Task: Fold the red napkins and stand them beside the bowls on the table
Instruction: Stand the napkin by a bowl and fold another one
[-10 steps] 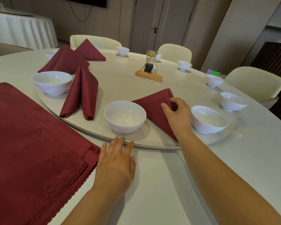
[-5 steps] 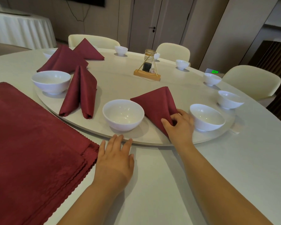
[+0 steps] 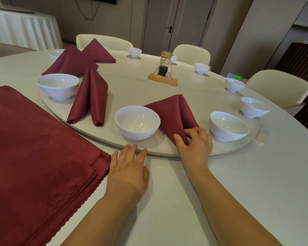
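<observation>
Red cloth folded into a tent stands on the turntable [image 3: 160, 153] between 2 white bowls. This folded napkin [image 3: 174, 114] sits just right of the near bowl [image 3: 137, 122] and left of the right bowl [image 3: 228, 126]. It is apart from the right one, but I cannot tell whether it touches the near one.

The right hand [image 3: 196, 145] pinches the napkin's near corner, thumb on the left face and curled fingers on the right. The left hand [image 3: 130, 166] lies flat on the table [image 3: 238, 174], fingers straight and slightly spread, tips touching the turntable's rim.

This looks like the final setting of this napkin. To do it well, hold the pinch light and low, and ease the 2 base ends apart so the fold carries itself. Then let go without dragging, with the left hand bracing the rim against turning.

The peak points up and toward the far side. The long axis, the centre crease, runs from the pinched near corner to that peak. A flat stack of napkins [image 3: 34, 157] waits at near left.
</observation>
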Motion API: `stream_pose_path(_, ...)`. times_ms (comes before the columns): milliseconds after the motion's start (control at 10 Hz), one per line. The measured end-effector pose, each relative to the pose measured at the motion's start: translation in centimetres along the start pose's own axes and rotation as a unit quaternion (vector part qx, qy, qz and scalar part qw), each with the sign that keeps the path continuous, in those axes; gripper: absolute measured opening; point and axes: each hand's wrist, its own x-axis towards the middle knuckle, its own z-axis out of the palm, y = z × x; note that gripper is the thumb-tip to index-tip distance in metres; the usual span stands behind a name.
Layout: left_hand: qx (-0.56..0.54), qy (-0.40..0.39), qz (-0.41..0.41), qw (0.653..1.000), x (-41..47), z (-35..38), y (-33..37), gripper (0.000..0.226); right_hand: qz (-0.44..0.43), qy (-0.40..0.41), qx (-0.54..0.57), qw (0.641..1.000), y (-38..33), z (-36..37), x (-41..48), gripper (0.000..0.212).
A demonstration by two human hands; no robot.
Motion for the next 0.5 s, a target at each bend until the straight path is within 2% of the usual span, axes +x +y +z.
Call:
stream_pose_path(300,-0.006,-0.015,-0.011,1.0,-0.07,-0.25,0.19,0.05,0.029,-0.046,0.008,0.998,-0.34,0.06,0.42,0.018)
stream_pose_path(500,-0.015,-0.027,-0.012,0.999,0.04,-0.5,0.28,0.05,-0.001,-0.07,-0.005,0.998,-0.11,-0.46,0.33,0.026)
